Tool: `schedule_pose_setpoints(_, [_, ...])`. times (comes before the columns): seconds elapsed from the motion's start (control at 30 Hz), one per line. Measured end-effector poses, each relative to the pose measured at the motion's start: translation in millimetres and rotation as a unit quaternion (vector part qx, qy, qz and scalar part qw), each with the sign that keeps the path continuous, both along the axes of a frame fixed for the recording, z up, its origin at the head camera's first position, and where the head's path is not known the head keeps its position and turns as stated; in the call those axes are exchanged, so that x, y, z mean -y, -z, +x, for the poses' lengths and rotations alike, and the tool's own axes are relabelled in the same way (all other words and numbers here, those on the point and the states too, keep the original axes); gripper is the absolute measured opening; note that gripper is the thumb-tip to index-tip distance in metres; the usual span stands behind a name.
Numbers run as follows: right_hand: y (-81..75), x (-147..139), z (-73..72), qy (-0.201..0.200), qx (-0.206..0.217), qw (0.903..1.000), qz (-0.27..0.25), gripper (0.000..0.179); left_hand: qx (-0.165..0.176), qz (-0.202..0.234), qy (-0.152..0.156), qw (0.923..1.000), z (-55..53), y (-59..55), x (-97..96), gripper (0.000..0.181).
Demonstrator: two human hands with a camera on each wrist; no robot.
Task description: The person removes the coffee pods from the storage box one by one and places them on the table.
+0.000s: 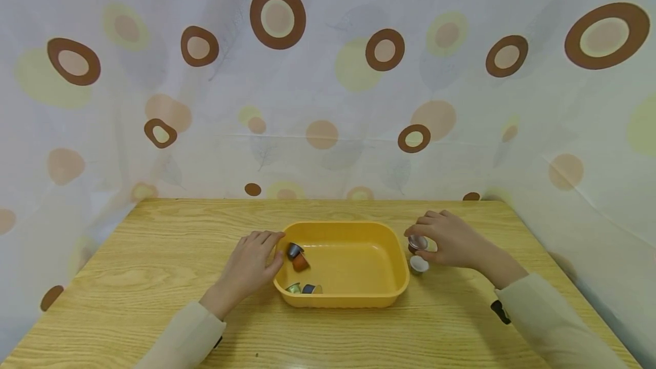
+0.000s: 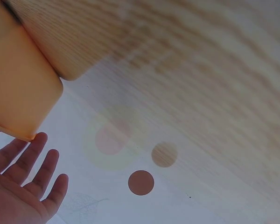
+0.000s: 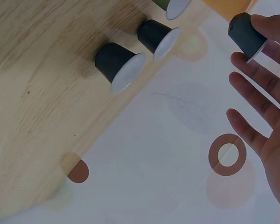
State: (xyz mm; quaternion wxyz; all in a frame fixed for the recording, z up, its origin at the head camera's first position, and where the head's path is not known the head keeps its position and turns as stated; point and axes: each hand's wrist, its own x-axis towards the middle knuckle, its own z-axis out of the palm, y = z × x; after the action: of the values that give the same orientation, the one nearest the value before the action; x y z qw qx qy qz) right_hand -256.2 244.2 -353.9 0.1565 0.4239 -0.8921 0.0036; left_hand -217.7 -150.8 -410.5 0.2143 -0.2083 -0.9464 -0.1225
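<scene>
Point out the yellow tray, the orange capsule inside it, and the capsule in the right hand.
Yellow tray (image 1: pixel 343 301): head view, on its near wall.
Orange capsule (image 1: pixel 300 262): head view, on its side.
Held capsule (image 3: pixel 245 35): right wrist view, on its dark body.

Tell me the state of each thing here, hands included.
Yellow tray: upright on the table.
Left hand: touching the tray's rim.
Right hand: pinching a dark capsule.
Two dark capsules on the table: standing, wide ends up.
Green capsule beside them: wide end up, partly cropped.
Capsules in the tray: lying loose, front ones partly hidden.
</scene>
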Motion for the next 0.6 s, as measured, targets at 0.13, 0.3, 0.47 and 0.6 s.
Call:
schedule_pose_setpoints(0.13, [4.3,-7,2.3,0.002,-0.008,1.0000,0.003,0.028,-0.002,-0.002,0.000,1.0000,-0.3,0.9,0.1,0.034])
schedule_pose_setpoints(0.3, [8.2,-13,5.4,0.004,-0.015,0.9998,0.008,0.028,-0.001,-0.001,0.000,1.0000,-0.6,1.0,0.4,0.035])
schedule_pose_setpoints(0.47, [13.8,-20,8.5,0.019,-0.003,0.9998,0.011,0.028,0.003,-0.002,0.003,1.0000,-0.8,0.7,0.3,0.035])
schedule_pose_setpoints(0.6, [17.0,-26,11.5,0.028,0.008,0.9995,0.012,0.029,0.002,-0.002,0.004,1.0000,-1.0,1.0,0.6,0.035])
